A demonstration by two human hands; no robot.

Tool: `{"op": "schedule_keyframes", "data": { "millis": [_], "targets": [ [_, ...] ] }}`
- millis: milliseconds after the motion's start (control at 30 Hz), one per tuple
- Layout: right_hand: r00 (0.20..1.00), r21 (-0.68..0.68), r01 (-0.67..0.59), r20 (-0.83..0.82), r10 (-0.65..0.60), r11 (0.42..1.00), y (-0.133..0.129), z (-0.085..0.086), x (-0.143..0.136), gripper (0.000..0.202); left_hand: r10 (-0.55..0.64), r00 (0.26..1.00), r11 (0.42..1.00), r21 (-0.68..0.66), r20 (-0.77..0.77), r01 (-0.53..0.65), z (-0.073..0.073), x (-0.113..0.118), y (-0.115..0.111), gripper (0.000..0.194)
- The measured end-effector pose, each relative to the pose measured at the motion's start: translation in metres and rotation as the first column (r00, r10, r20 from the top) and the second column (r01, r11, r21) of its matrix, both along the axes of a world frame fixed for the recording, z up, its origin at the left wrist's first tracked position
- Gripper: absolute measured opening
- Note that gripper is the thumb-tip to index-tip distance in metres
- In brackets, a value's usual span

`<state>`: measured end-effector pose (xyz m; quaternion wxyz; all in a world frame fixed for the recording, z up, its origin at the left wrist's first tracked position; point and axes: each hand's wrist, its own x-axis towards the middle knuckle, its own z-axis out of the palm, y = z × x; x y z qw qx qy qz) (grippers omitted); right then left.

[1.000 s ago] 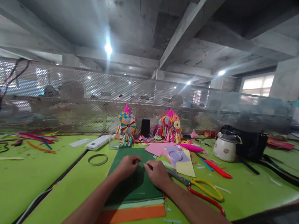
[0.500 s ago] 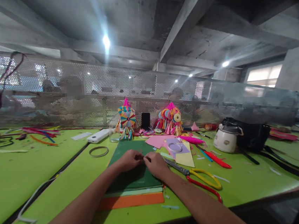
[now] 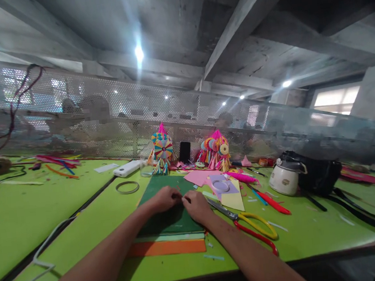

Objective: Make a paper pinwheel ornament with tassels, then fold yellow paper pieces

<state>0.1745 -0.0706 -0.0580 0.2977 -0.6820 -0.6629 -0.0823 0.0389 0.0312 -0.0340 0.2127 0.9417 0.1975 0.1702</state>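
Green table [image 3: 94,238], jug [image 3: 284,179] beside bag [image 3: 322,176], left hand [image 3: 165,199], right hand [image 3: 196,205] both pinched, hold unclear

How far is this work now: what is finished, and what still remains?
Two tasselled ornaments at the back look finished. The left hand and right hand pinch close together above the dark green sheet; any small piece between them is unclear. Possibly left: this sheet and the orange one, both lying flat.

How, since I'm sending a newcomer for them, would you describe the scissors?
On the lime-green table, find the dark green sheet. The scissors lie to its right, beside the right hand. Unlike the all-red object beyond them, they have one yellow handle and one red.
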Motion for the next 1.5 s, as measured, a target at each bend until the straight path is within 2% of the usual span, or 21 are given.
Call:
{"op": "schedule_keyframes", "data": {
  "millis": [700,1200,1500],
  "targets": [
    [1.000,-0.029,-0.019,-0.009,0.019,0.999,-0.0046,0.0028,-0.0025,0.015,-0.022,1.000,1.000,0.019,0.010,0.022,-0.0010,0.0003,0.0006,0.026],
    [0.999,-0.033,-0.034,-0.004,0.034,0.999,0.0003,-0.0033,0.0001,0.015,0.007,1.000,0.999,0.035,0.014,-0.007,-0.0004,-0.0003,-0.0021,0.028],
    [0.999,-0.028,-0.037,0.005,0.037,0.999,-0.0003,-0.0028,-0.0002,0.015,-0.015,1.000,0.999,0.036,0.021,0.015,0.0008,-0.0003,-0.0020,0.029]
  ]
}}
